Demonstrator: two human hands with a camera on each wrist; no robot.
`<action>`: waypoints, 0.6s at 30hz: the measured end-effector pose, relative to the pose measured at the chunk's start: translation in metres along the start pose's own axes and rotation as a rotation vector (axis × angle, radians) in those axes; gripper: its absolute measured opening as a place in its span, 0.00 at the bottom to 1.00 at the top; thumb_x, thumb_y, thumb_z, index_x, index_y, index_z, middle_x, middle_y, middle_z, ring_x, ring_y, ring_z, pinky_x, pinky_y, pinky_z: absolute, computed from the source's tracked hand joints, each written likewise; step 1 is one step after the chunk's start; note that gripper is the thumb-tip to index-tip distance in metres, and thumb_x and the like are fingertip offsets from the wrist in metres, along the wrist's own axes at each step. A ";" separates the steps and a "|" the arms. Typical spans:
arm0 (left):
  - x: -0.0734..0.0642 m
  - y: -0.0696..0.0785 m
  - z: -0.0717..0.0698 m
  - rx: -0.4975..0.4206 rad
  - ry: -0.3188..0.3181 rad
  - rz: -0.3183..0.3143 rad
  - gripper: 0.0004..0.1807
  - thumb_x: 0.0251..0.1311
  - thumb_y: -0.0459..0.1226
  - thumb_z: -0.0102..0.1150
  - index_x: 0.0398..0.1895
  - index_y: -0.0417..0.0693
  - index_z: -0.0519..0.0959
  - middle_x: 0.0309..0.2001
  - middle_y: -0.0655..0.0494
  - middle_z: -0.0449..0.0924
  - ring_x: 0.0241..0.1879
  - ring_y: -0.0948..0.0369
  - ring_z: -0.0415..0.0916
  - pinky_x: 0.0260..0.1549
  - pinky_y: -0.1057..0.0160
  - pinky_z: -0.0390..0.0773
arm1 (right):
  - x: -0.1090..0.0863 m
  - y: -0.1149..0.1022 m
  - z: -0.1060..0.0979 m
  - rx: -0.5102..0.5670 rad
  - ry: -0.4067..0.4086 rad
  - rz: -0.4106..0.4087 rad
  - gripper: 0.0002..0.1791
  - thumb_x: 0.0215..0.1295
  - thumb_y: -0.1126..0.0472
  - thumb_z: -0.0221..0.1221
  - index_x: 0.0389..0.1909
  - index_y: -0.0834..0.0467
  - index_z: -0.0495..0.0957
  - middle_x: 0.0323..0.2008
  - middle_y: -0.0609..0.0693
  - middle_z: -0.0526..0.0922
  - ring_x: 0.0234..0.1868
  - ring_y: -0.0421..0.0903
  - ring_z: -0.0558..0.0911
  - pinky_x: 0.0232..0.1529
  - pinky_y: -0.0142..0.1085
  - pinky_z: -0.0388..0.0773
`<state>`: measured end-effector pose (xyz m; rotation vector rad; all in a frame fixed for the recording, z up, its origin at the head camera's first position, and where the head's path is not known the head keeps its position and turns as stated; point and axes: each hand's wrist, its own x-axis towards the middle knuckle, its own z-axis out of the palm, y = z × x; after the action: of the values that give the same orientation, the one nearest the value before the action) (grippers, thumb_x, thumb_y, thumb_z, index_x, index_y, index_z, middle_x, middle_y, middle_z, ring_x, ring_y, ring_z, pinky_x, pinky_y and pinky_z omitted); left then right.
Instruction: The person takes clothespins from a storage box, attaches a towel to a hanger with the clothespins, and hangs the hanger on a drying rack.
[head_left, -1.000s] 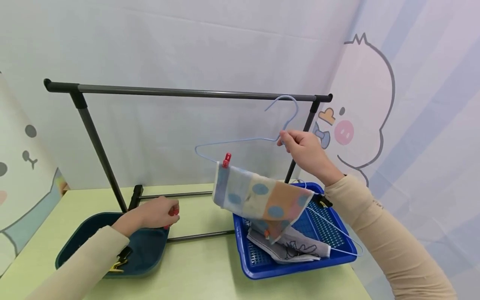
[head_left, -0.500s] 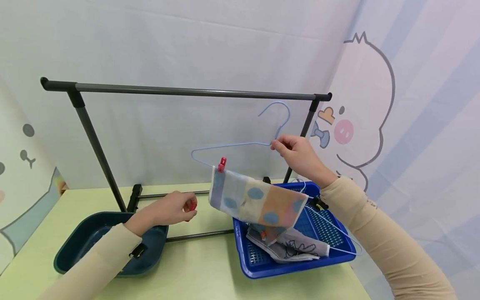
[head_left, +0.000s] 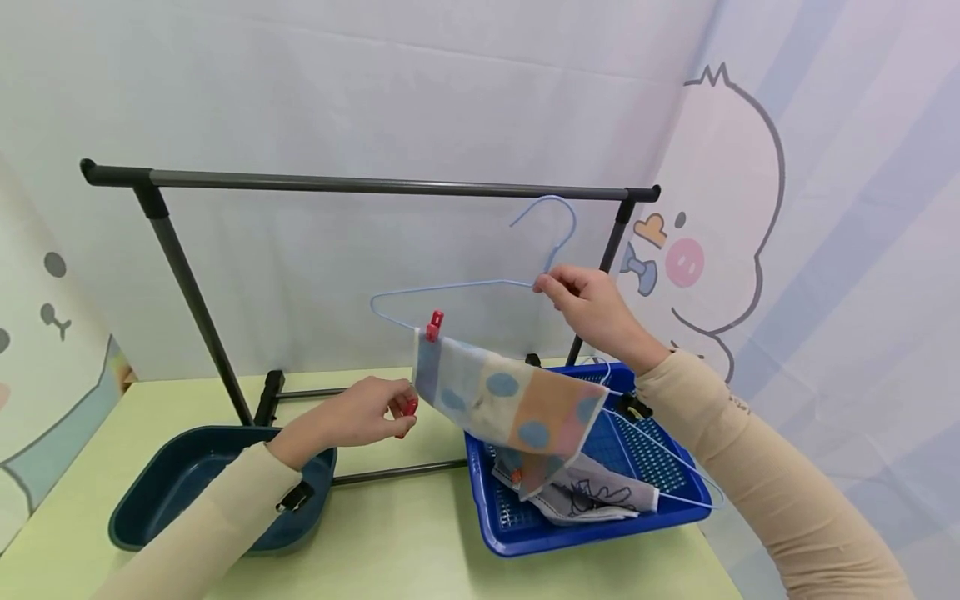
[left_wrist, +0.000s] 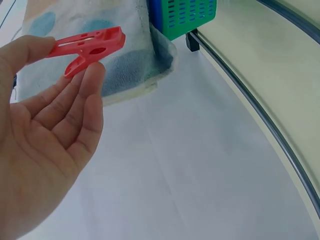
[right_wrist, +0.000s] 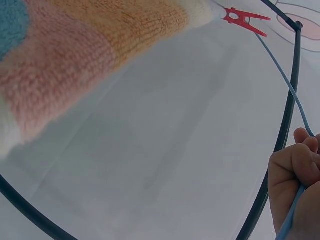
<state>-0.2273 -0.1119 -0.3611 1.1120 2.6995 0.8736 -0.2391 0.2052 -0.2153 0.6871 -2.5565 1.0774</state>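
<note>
My right hand (head_left: 600,312) grips a light blue wire hanger (head_left: 457,287) just below its hook, holding it up in front of the rack. From the hanger hangs a small towel (head_left: 498,392) with coloured blocks and blue dots, tilted down to the right. A red clothespin (head_left: 434,326) fastens the towel's upper left corner to the wire, also visible in the right wrist view as a red clothespin (right_wrist: 245,20). My left hand (head_left: 360,412) pinches a second red clothespin (left_wrist: 92,45) between thumb and fingers, close to the towel's left edge.
A dark metal rack (head_left: 375,183) spans the table. Under the towel, a blue basket (head_left: 517,546) contains folded grey cloth (head_left: 607,490) with a line drawing and another thin hanger (head_left: 693,467). A dark green tub (head_left: 161,467) stands at left. A printed curtain (head_left: 322,83) hangs behind.
My left hand has moved right with its clothespin, from over the tub to the towel's left edge. My right hand, hanger and towel have shifted slightly left.
</note>
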 end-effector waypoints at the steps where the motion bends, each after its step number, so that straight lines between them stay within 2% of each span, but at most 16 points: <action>1: 0.001 0.002 0.000 -0.007 -0.003 0.002 0.04 0.62 0.38 0.58 0.37 0.51 0.74 0.27 0.69 0.76 0.31 0.70 0.75 0.38 0.58 0.77 | 0.000 -0.001 0.000 0.006 -0.002 -0.001 0.16 0.71 0.51 0.52 0.40 0.57 0.82 0.23 0.53 0.70 0.22 0.50 0.67 0.25 0.37 0.65; 9: 0.007 0.019 0.000 -0.039 -0.033 0.081 0.02 0.63 0.37 0.57 0.37 0.52 0.74 0.27 0.68 0.78 0.34 0.69 0.77 0.40 0.60 0.77 | 0.002 -0.008 0.002 0.045 0.004 -0.010 0.15 0.71 0.52 0.51 0.40 0.57 0.82 0.22 0.54 0.69 0.20 0.51 0.66 0.24 0.37 0.65; 18: 0.017 0.037 0.000 -0.074 0.013 0.138 0.06 0.64 0.39 0.57 0.40 0.49 0.75 0.33 0.66 0.79 0.36 0.68 0.77 0.36 0.61 0.77 | 0.002 -0.008 0.011 0.041 -0.041 0.016 0.15 0.72 0.52 0.50 0.40 0.57 0.81 0.25 0.54 0.70 0.23 0.51 0.67 0.26 0.37 0.66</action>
<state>-0.2170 -0.0789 -0.3392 1.2935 2.6023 0.9960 -0.2380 0.1916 -0.2175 0.7070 -2.5853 1.1349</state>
